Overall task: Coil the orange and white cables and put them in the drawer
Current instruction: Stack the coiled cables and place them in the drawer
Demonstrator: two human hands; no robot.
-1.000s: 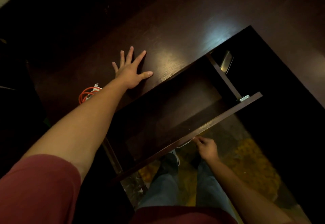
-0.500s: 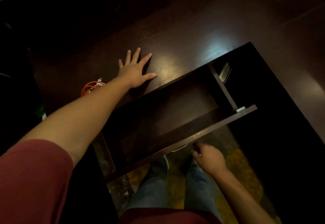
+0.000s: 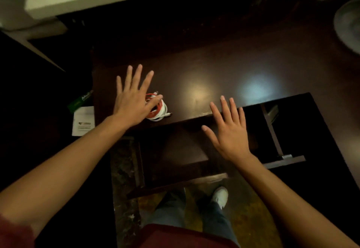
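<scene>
So there's one small bundle of coiled orange and white cables sitting on the dark glossy wooden surface, close to its front edge. It's more of a roundish loop than a long thing, so no real long axis, but one white plug end sticks out toward the right, lying flat. I count one bundle with two colours wound together; can't tell exactly how the strands split up inside it.

Two hands in view. The left hand is spread wide open, palm down, fingers straight and fanned out, pointing away from the person. It covers the left side of the bundle, and the thumb lies across the orange loops, but it isn't curled around anything. The picture's a bit blurry, so I can't say if the palm actually presses on the surface.

The right hand is also open, fingers straight and apart, holding nothing. It hangs over the pulled-out dark wooden drawer, with the fingertips about at the surface's front edge. One drawer, open, just below and to the right of the bundle. The bundle is outside it.

Off the left edge of the surface there's one white paper card and one green label. Below: blue jeans and one white shoe.
</scene>
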